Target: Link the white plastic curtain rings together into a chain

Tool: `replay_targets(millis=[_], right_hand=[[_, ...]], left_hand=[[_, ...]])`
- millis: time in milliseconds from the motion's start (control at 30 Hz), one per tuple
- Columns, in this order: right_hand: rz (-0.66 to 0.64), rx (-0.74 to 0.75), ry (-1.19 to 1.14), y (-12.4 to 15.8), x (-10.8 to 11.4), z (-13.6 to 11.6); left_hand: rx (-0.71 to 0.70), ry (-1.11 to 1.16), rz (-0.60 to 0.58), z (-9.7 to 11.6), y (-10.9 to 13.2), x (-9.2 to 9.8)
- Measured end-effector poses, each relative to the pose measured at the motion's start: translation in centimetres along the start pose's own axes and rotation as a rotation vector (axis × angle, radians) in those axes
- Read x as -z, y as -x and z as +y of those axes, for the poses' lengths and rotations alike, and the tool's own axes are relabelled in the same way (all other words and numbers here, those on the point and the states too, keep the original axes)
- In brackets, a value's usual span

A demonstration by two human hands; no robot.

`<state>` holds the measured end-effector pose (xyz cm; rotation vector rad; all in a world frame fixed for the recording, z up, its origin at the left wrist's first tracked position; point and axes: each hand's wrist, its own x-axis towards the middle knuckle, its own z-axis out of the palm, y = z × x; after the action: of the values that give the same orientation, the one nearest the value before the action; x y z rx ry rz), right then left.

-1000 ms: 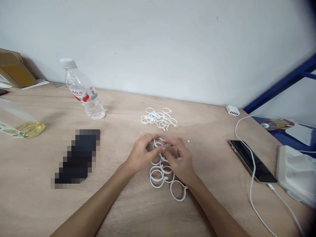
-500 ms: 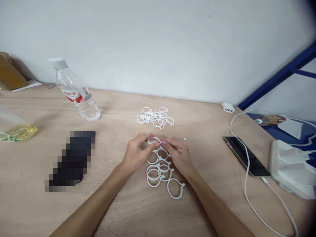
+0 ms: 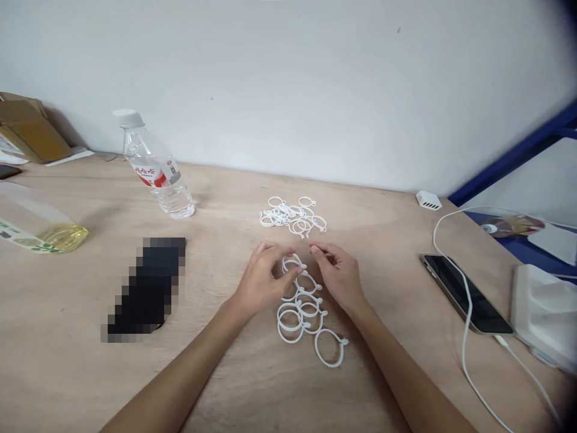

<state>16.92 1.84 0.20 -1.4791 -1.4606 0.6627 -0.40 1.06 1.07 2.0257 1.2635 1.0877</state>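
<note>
My left hand [image 3: 270, 276] curls its thumb and forefinger around a white curtain ring [image 3: 293, 263] with a small eyelet, at the top of the nearer group. My right hand [image 3: 336, 270] is just right of it, apart from the ring, thumb and forefinger pressed together; anything between them is too small to make out. Below the hands, several more white rings [image 3: 291, 340] lie overlapping on the wooden table [image 3: 243, 385]. One ring [image 3: 329, 364] lies slightly apart at the lower right. Beyond my hands sits a looser pile of similar white rings [image 3: 297, 228].
A water bottle [image 3: 157, 174] stands at the back left, near a bottle of yellow liquid [image 3: 63, 237] and a cardboard box [image 3: 36, 132]. A blurred-out dark object [image 3: 148, 288] lies left. On the right are a phone [image 3: 469, 294], a white cable [image 3: 466, 319] and a white charger [image 3: 545, 313].
My right hand has drawn away from the ring that both hands were touching. My left hand stays around that ring. The whole view has shifted slightly.
</note>
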Motion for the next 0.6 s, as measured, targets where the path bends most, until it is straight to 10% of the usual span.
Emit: replay_targets(millis=[300, 600], right_hand=[[0.019, 0.008, 0.614, -3.2, -1.5, -0.3], [0.107, 0.065, 0.628, -2.4, 0.1, 0.6]], left_hand=[[-0.04, -0.051, -0.149, 0.6, -0.3, 0.2], [-0.029, -0.062, -0.104, 0.3, -0.3, 0.1]])
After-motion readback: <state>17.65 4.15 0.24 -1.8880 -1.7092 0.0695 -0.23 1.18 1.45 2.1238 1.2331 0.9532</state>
